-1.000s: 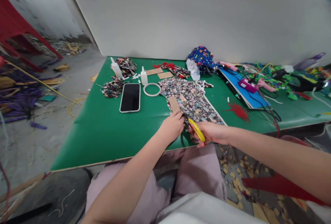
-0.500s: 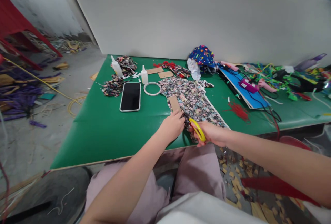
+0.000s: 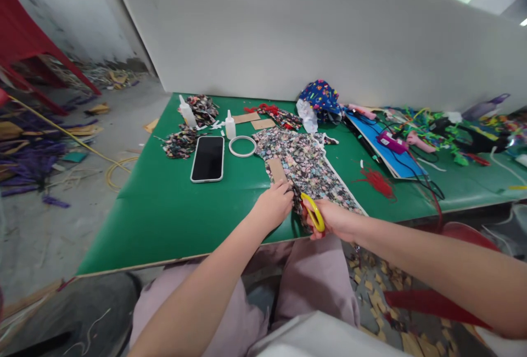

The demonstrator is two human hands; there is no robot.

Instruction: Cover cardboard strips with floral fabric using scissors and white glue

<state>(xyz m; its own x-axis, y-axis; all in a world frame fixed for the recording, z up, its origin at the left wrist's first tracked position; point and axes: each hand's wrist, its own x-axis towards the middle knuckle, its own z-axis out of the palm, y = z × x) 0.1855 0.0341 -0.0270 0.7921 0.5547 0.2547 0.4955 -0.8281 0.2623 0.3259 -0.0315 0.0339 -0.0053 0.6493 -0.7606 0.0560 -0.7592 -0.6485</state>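
A floral fabric piece (image 3: 307, 159) lies on the green table in front of me. Pressed on its left part is a tan cardboard strip (image 3: 277, 171). My left hand (image 3: 275, 203) is closed over the strip's near end and a gathered bit of the fabric; its fingertips are partly hidden. My right hand (image 3: 329, 217) grips scissors (image 3: 314, 212) with yellow handles. The scissor blades lie at the cloth just right of my left fingers, mostly hidden there. Some of the fabric hangs at the table's front edge under my right hand.
Left of the cloth are a phone (image 3: 208, 159), a white ring (image 3: 242, 146), two glue bottles (image 3: 230, 125) and floral scraps (image 3: 180, 141). Behind are cardboard pieces (image 3: 262, 124) and a blue patterned cloth (image 3: 320, 99). On the right lie red threads (image 3: 376, 182), a blue board (image 3: 381, 143) and cables.
My view has tilted slightly, so the table sits a little lower. Both hands stay at the fabric, and the scissors have shifted only slightly, their blades less visible now.
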